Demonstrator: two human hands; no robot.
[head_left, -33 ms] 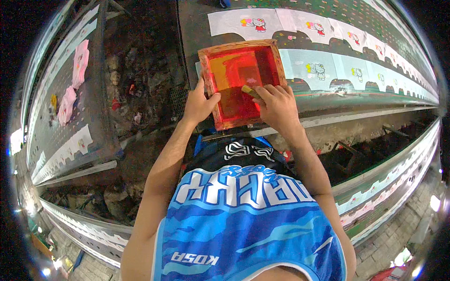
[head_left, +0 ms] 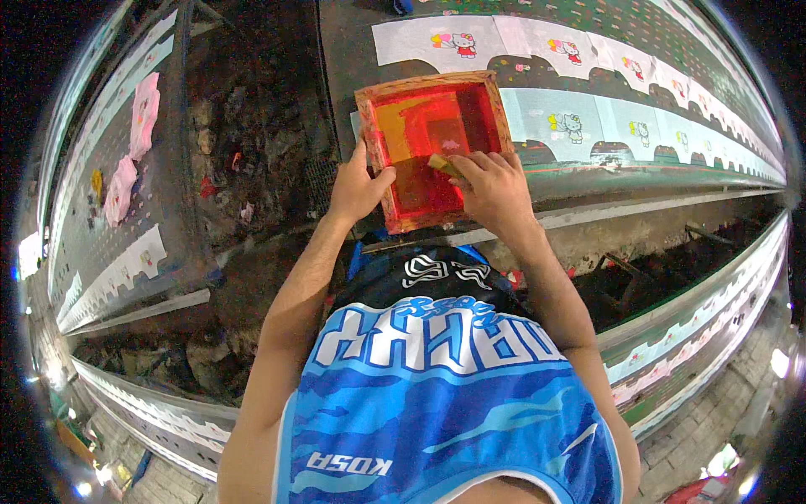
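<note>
Tables run in long rows across the view. On the far table (head_left: 353,50), white fabric pieces (head_left: 420,42) with small cartoon prints are laid end to end toward the right. On the left table (head_left: 101,210), pink cloths (head_left: 143,109) and more white pieces are seen. Dark, littered ground is seen between the two.

A blue printed jersey (head_left: 445,403) fills the lower middle, worn by the person, with both bare forearms reaching up from it.

A wooden frame (head_left: 495,105) with a red-orange screen is laid flat on the near edge of the far table, over one white piece.

The frame's left rail is gripped by the left hand (head_left: 357,189), fingers closed over the wood, thumb on the inner edge.

The right hand (head_left: 495,189) is closed around a small pale squeegee (head_left: 442,162), which is pressed on the screen near its middle. The blade is largely hidden by the fingers.
</note>
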